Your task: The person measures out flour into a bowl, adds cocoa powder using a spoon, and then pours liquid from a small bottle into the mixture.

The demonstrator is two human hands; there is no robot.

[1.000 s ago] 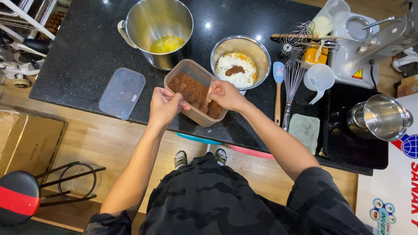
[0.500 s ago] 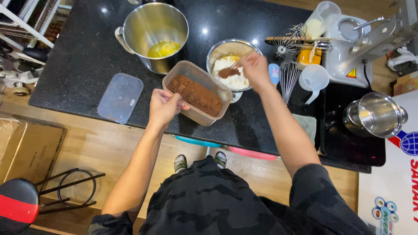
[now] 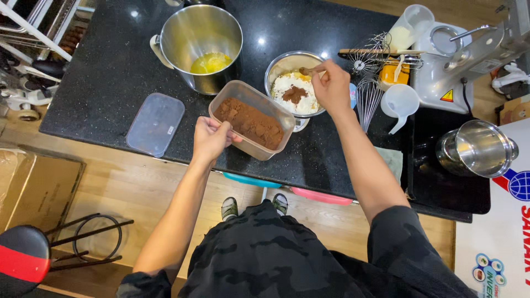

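My left hand grips the near corner of a clear plastic container holding brown cocoa-like powder, tilted above the black countertop. My right hand holds a small spoon over a steel bowl of white flour with a brown heap on top. A large steel mixing bowl with yellow liquid stands at the back left.
The container's clear lid lies at the left. Whisks, a white measuring scoop, a plastic jug, a stand mixer base and a steel cup crowd the right. A stool sits on the wooden floor.
My right hand left the powder container and moved up to the flour bowl with the spoon; a brown heap now sits on the flour. My left hand kept holding the container.
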